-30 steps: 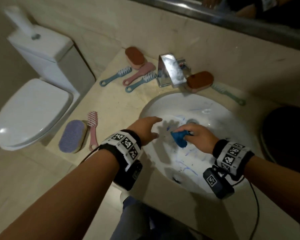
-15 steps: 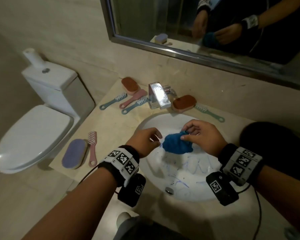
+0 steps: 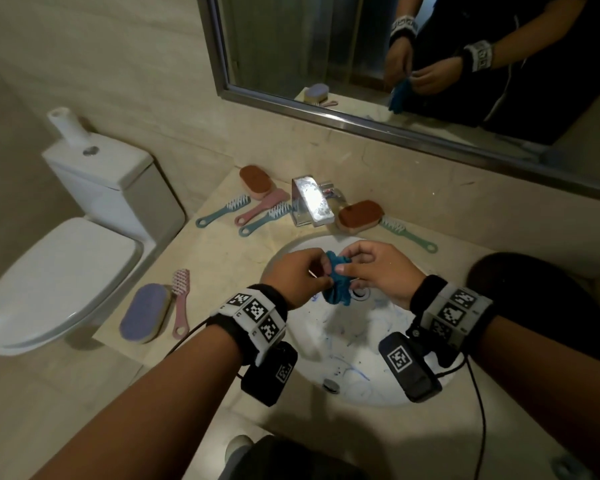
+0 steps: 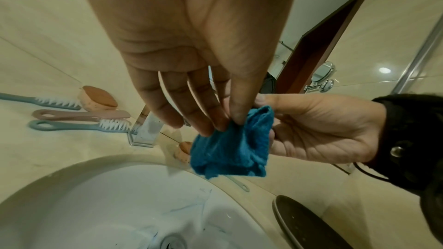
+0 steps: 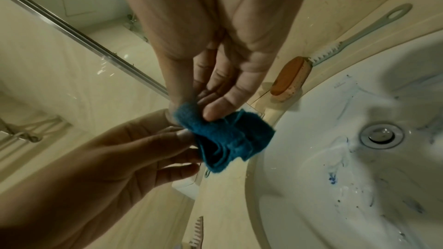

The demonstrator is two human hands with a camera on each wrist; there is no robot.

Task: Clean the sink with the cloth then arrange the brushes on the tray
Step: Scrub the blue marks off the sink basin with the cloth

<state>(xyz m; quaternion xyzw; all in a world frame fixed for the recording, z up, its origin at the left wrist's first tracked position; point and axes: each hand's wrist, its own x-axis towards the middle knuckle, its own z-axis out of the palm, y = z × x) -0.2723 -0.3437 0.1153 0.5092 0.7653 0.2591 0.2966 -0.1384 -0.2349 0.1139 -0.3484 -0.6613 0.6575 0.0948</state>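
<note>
Sink [image 3: 291, 268] below; cloth [image 3: 336, 282] pinched between both hands' fingers [image 4: 237, 113]

Dim, warm — fisheye-warped edges

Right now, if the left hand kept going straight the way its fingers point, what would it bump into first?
Probably the right hand: the left hand points across the basin at it, with only the blue cloth that both pinch between them. Depth is hard to judge.
</note>
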